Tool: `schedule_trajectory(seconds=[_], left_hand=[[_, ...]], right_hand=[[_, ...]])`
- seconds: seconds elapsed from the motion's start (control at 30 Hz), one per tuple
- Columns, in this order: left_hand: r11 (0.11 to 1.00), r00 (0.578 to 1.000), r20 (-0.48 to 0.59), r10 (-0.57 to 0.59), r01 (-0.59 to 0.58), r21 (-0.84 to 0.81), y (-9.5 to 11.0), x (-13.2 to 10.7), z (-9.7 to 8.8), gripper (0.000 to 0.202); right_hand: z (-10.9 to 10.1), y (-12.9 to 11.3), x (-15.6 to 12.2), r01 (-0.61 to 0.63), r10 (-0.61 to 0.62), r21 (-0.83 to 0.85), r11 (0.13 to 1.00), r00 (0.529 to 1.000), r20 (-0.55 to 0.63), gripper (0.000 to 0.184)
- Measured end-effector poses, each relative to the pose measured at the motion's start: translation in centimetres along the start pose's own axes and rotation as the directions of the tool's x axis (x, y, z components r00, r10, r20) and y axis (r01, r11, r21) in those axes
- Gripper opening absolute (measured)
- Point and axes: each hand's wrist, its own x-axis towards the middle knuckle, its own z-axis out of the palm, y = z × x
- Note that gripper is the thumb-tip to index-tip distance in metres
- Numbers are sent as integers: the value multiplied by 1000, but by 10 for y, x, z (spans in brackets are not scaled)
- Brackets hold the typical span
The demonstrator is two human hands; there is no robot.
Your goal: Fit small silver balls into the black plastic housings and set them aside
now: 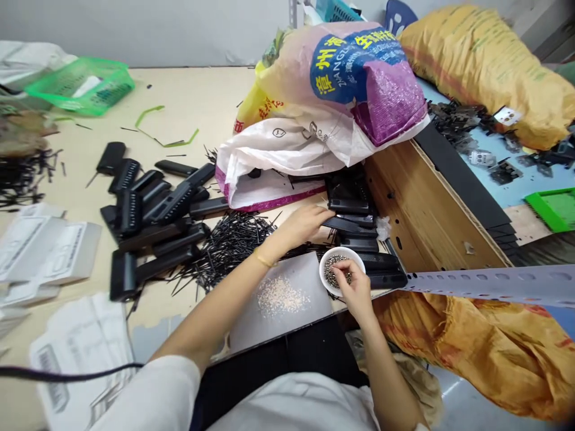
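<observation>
My left hand reaches forward to a stack of black plastic parts by the wooden divider, its fingertips touching the edge of one flat part. My right hand hovers over a small white bowl filled with tiny metal screws, fingers pinched together inside it; what they hold is too small to make out. A grey mat with pale specks lies in front of me. A heap of thin black pins spreads just left of my left wrist.
More black plastic housings lie piled at the left, with paper sheets beside them. A large printed woven sack lies behind the parts. A green basket stands far left. A perforated grey metal bar crosses at right above orange sacks.
</observation>
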Motion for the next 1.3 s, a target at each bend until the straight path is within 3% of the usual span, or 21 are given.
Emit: schedule_trajectory(seconds=[0.07, 0.1, 0.13, 0.17, 0.2, 0.23, 0.27, 0.33, 0.4, 0.5, 0.63, 0.83, 1.0, 1.13, 1.3], left_hand=[[997, 984, -175, 32, -19, 77, 7, -34, -16, 33], [999, 955, -298, 7, 6, 42, 13, -51, -19, 30], [996, 899, -432, -71, 40, -81, 18, -67, -19, 30], [958, 816, -541, -205, 54, -281, 24, -82, -16, 31], [853, 716, -584, -382, 30, -521, 29, -94, -11, 32], [670, 618, -542, -569, -33, -741, 34, -105, -4, 32], [442, 539, -429, -725, -114, -890, 37, -113, 2, 28], [55, 434, -157, -887, -238, -970, 41, -125, 13, 15], [-120, 371, 0, -929, -301, -946, 44, -132, 20, 11], [-189, 356, 60, -933, -342, -920, 47, -138, 23, 16], [-211, 380, 70, -922, -344, -915, 52, -141, 26, 17], [-191, 385, 48, -922, -343, -920, 55, -138, 29, 18], [-152, 399, 4, -917, -340, -928, 57, -139, 32, 14], [-129, 397, -12, -918, -326, -937, 57, -136, 36, 13], [-85, 380, -46, -924, -321, -943, 63, -131, 34, 8]], right_hand=[[5, -7, -3, -95, 93, 257, 962, 995, 17, 29], [9, -10, -4, -119, 116, 349, 929, 993, 30, 31], [14, -13, -5, -129, 124, 415, 901, 992, 39, 32], [20, -16, -7, -125, 120, 454, 882, 992, 41, 32], [26, -19, -8, -109, 106, 470, 876, 994, 33, 31], [33, -22, -10, -83, 85, 468, 880, 996, 17, 29], [39, -25, -13, -48, 55, 447, 893, 998, -4, 26], [48, -31, -18, 61, -45, 331, 942, 997, -57, 18], [54, -39, -23, 213, -198, 155, 965, 974, -107, 9], [59, -48, -26, 390, -390, -21, 920, 912, -131, 6], [63, -52, -24, 457, -462, -67, 887, 878, -127, 6], [64, -47, -23, 394, -388, 15, 919, 910, -143, 6], [60, -44, -20, 427, -423, -7, 904, 894, -148, 7], [59, -39, -20, 362, -350, 82, 929, 927, -134, 6], [71, -37, -27, 438, -421, 19, 899, 874, -244, 11]])
